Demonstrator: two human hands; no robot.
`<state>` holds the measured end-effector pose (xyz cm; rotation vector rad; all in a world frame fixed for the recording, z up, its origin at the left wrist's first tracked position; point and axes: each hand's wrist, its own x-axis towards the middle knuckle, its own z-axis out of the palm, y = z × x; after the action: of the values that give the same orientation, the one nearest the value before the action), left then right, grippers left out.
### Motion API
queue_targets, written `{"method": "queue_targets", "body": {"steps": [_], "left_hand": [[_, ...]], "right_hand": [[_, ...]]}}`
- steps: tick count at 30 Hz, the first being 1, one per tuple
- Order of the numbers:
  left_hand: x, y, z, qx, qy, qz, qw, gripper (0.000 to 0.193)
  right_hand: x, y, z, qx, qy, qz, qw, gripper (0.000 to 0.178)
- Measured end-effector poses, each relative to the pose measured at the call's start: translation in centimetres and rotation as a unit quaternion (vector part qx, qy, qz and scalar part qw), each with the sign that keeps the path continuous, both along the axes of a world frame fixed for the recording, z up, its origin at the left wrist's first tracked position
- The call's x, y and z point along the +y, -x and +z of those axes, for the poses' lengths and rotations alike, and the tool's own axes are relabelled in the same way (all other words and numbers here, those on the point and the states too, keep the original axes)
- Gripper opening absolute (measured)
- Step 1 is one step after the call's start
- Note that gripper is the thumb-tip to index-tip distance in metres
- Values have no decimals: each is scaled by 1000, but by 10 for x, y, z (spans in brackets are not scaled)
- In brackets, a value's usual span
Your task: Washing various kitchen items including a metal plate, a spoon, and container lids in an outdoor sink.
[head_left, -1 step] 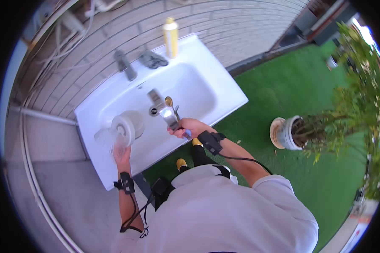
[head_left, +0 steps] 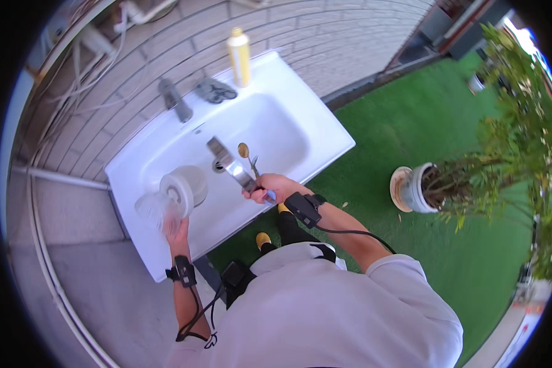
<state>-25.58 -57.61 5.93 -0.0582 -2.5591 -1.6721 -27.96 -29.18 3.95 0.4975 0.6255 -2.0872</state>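
Over the left part of the white sink [head_left: 331, 144], my left hand [head_left: 176, 227] is closed on a clear plastic-looking container [head_left: 150, 208], partly blurred. Against it sit a white round bowl-like piece [head_left: 176, 193] and a translucent bowl [head_left: 195, 179]; how they fit together is unclear. Above the basin's near edge, my right hand [head_left: 273, 187] grips several utensils in a bunch. A broad shiny metal utensil [head_left: 233, 165] points toward the drain, its kind unclear. Beside it stick out a gold-coloured spoon [head_left: 244, 151] and a thin metal handle. Something small and blue [head_left: 270, 196] shows at my fingers.
At the sink's back rim stand a grey faucet [head_left: 175, 101], a crumpled dark grey glove or cloth [head_left: 216, 90] and a yellow bottle [head_left: 240, 58]. A brick wall rises behind. To the right, a potted plant [head_left: 420, 187] stands on green flooring [head_left: 374, 264].
The sink and wall have shifted slightly left in view. The gold spoon and the broad metal utensil in my right hand show a little farther apart. Both hands keep their hold.
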Motion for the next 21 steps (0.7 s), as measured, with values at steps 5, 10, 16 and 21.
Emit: {"method": "queue_targets", "body": {"steps": [5,10,16,21], "left_hand": [[8,5,-9,-78,-57,-66,993,34],[17,3,-13,-34,19,-61,997,29],[77,20,-15,-132,-61,-32,989,30],[127,45,-34,-244,-438,120,857,33]], "right_hand": [[28,-35,-2,62,-38,-63,995,9],[72,-52,6,152,-223,-63,961,13],[151,-57,8,215,-357,-129,900,12],[229,-58,-4,202,-484,-127,842,13]]}}
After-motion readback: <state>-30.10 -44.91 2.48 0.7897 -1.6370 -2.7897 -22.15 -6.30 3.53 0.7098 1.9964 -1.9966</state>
